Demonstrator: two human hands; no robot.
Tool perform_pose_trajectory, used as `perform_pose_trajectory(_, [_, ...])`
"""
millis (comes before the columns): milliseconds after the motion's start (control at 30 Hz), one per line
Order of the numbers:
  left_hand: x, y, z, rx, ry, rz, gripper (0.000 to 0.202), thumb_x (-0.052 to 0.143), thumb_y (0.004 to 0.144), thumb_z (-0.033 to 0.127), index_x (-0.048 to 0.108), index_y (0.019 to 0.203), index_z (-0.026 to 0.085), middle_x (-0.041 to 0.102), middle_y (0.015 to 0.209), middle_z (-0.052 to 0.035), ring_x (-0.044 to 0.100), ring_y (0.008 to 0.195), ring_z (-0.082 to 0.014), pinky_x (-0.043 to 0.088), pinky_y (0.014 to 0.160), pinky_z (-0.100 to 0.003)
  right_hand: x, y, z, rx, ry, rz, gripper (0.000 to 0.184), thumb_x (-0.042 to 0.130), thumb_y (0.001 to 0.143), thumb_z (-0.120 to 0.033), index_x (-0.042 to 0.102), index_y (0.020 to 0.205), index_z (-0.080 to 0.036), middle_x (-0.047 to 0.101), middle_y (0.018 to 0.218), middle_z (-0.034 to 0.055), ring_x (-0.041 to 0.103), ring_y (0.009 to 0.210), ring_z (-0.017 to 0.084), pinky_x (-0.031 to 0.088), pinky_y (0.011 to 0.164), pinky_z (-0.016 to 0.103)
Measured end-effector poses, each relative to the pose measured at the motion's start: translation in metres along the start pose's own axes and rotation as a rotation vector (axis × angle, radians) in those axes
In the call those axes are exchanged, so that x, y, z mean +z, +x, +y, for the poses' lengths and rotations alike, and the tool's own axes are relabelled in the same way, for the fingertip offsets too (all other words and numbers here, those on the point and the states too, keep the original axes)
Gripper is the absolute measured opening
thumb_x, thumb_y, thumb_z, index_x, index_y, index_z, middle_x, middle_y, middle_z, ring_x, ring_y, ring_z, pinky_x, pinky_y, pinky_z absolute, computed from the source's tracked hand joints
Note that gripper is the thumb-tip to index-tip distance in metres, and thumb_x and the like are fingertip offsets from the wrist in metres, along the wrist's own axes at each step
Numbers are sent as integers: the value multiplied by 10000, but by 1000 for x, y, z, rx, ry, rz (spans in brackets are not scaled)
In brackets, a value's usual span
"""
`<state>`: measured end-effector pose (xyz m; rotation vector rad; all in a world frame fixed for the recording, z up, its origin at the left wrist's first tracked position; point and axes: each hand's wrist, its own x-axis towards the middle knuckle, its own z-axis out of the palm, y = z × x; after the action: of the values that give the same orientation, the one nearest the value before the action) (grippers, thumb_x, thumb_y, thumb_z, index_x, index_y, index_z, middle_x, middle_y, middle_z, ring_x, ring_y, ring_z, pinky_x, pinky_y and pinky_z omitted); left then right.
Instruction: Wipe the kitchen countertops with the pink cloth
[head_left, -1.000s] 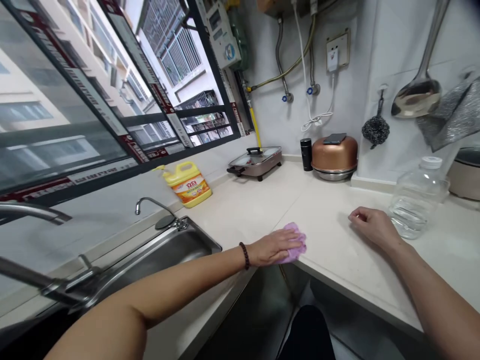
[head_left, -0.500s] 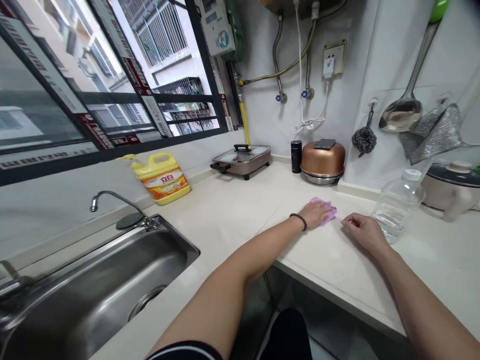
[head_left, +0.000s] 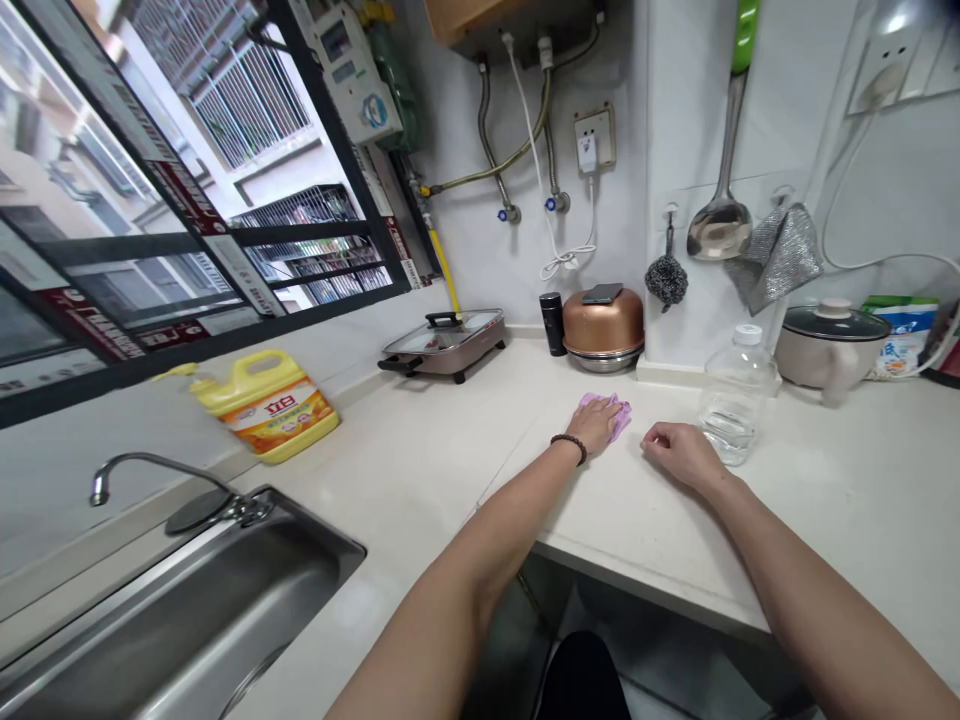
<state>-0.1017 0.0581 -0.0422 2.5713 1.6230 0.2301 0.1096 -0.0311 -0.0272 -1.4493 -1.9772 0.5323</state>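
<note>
My left hand (head_left: 596, 425) lies palm down on a small purple cloth (head_left: 619, 411), pressing it flat against the white countertop (head_left: 450, 450). A dark bead bracelet sits on that wrist. My right hand (head_left: 675, 452) rests on the counter just right of the cloth, its fingers curled loosely under with nothing seen in them. A clear plastic bottle (head_left: 735, 395) with a white cap stands right beside the right hand.
A steel sink (head_left: 195, 610) with a tap is at the lower left, a yellow detergent jug (head_left: 266, 405) behind it. An electric pan (head_left: 442, 343), a black flask, a copper pot (head_left: 604, 325) and a white cooker (head_left: 829, 345) line the wall. A ladle and scrubbers hang above.
My left hand has slid the purple cloth away from the counter's front edge toward the wall, ending near the copper pot. The right hand stayed beside the bottle. The view has shifted right.
</note>
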Motion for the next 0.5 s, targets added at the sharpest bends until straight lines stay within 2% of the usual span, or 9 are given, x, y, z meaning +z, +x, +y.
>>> perform_pose_trajectory(200, [0,9,3,-34,8,-27,534,332,1080,331,433,1602,279,321,1714,-60,280,1576,-271,230,1279,-518,5,-5,-15,-50,-7,-65,141,646,887,-299,768,871,-229,703,738,8,586,675,166,364,648,274])
perform_pose_trajectory(500, [9,73,29,11,3,-1,531,316,1081,345,448,1590,275,354,1700,-48,308,1563,-276,253,1272,-517,8,-10,-37,-229,160,-73,117,760,848,-345,769,812,-234,615,624,-40,508,581,117,332,599,251])
